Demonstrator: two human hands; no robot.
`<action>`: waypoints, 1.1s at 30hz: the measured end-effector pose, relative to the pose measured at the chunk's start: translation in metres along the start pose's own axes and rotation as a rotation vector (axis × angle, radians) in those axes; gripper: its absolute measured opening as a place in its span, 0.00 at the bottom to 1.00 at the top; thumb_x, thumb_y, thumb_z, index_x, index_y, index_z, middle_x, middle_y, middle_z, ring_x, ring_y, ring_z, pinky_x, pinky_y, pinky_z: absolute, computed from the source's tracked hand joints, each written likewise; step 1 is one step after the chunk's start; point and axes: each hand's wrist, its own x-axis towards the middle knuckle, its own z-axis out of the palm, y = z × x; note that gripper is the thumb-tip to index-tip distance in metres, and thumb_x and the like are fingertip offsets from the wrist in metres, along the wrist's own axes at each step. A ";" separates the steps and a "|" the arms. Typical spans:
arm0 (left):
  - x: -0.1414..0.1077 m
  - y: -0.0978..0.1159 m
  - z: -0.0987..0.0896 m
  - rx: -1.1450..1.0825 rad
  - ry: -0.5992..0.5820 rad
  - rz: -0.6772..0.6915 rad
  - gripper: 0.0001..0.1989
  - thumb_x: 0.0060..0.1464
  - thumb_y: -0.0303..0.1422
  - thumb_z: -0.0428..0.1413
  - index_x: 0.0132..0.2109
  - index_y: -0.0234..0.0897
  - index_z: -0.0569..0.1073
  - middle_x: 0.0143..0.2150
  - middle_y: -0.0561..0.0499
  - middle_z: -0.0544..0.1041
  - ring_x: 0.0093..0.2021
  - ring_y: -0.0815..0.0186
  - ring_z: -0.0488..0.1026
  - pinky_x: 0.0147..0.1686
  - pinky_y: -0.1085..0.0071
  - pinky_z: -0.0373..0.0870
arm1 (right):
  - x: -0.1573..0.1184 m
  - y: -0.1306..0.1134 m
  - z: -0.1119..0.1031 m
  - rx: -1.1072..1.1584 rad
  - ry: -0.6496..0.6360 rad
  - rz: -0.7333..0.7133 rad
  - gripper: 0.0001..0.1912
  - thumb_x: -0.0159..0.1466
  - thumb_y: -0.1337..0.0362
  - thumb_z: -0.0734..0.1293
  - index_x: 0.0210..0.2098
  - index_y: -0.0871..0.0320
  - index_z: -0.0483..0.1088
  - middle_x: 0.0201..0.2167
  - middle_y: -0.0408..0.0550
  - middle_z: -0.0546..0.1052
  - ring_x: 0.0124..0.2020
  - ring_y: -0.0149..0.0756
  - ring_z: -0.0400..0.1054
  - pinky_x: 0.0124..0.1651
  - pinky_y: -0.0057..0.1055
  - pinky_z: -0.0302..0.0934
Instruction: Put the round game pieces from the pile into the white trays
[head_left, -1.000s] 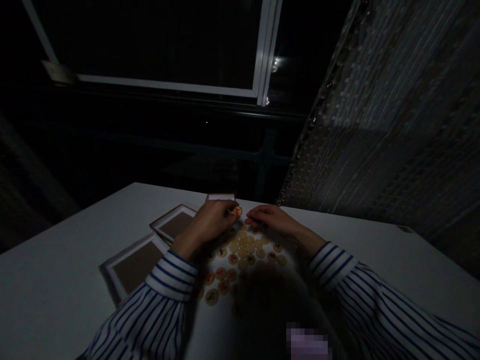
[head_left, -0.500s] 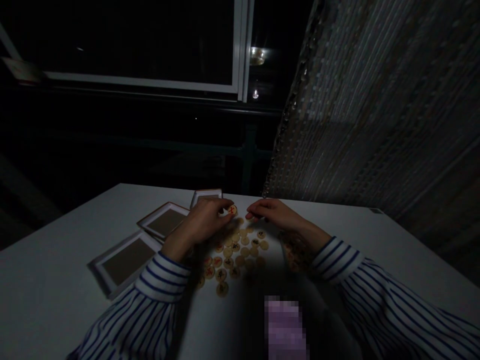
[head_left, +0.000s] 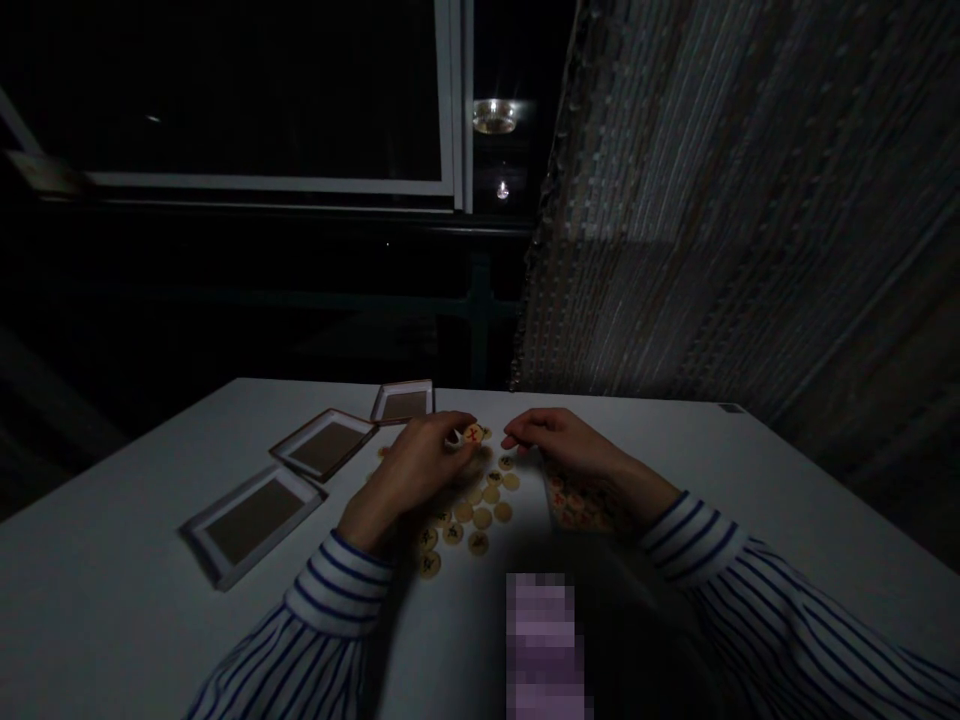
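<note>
Between the thumb and fingers of my left hand [head_left: 421,462] is a round wooden piece [head_left: 473,434] with a red character on its face. To its right, my right hand [head_left: 562,437] has its fingers curled together; whatever may be between the fingertips is too small to make out. Loose round pieces [head_left: 482,517], some with black characters and some plain, lie on the table below and between both hands. Under my right wrist sits a group of pieces with red and black characters [head_left: 581,507], partly covered by the hand and forearm.
Three shallow open trays or lids stand at the left of the white table [head_left: 112,490]: a near one [head_left: 217,572], a middle one [head_left: 281,448] and a far one [head_left: 377,405]. Behind the table are a dark window and, at right, a beaded curtain [head_left: 660,200].
The camera view has shifted slightly. My left hand has moved a little right and down, still with the red-marked piece. More pieces now show beside my right hand.
</note>
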 end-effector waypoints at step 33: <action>-0.005 0.053 0.096 -1.011 0.049 -0.448 0.16 0.40 0.38 0.59 0.35 0.31 0.74 0.31 0.47 0.76 0.31 0.68 0.70 0.33 0.74 0.65 | -0.052 0.047 -0.027 -0.165 0.114 0.003 0.11 0.54 0.60 0.63 0.34 0.60 0.70 0.30 0.46 0.74 0.32 0.33 0.68 0.35 0.28 0.61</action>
